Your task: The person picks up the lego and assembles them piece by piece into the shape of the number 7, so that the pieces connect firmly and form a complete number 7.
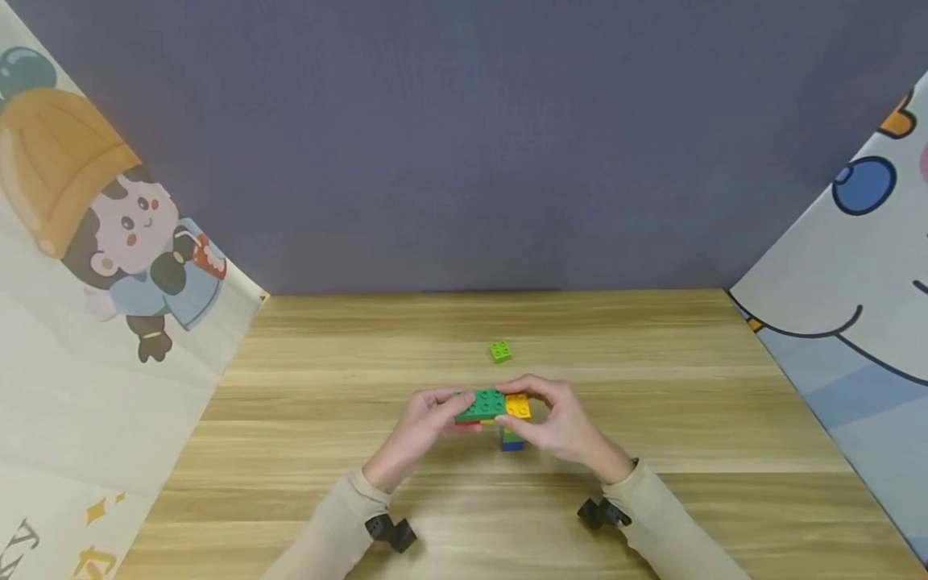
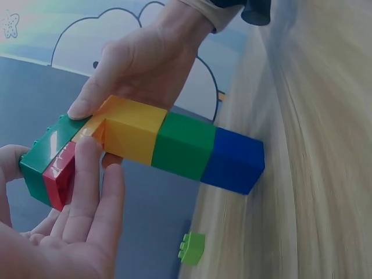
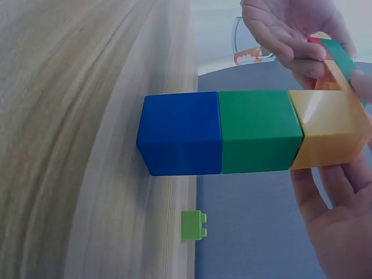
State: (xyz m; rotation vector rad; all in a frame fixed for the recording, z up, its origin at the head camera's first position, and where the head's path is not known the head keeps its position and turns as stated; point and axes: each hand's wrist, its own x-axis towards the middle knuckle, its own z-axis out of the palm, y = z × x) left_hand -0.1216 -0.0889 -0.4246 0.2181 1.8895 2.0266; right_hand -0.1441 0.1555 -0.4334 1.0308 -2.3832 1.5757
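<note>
A tower stands on the table, with a blue brick [image 3: 180, 133] at its foot, a green brick [image 3: 260, 132] on that and a yellow block [image 3: 326, 129] higher up. At the tower's top an orange-yellow piece [image 1: 518, 404] reaches out sideways. Over this overhang lies a long green brick [image 1: 484, 405], with a red brick [image 2: 60, 174] under its outer end. My left hand [image 1: 428, 415] holds the long green brick and the red one, thumb on top and fingers beneath. My right hand [image 1: 554, 415] grips the tower's top between thumb and fingers, at the orange-yellow piece.
Beyond the tower, a small lime-green brick [image 1: 500, 351] lies on the wooden table [image 1: 326, 354]. A dark grey-blue panel [image 1: 464, 161] rises at the table's back. Printed cartoon sheets [image 1: 65, 338] flank the table on both sides.
</note>
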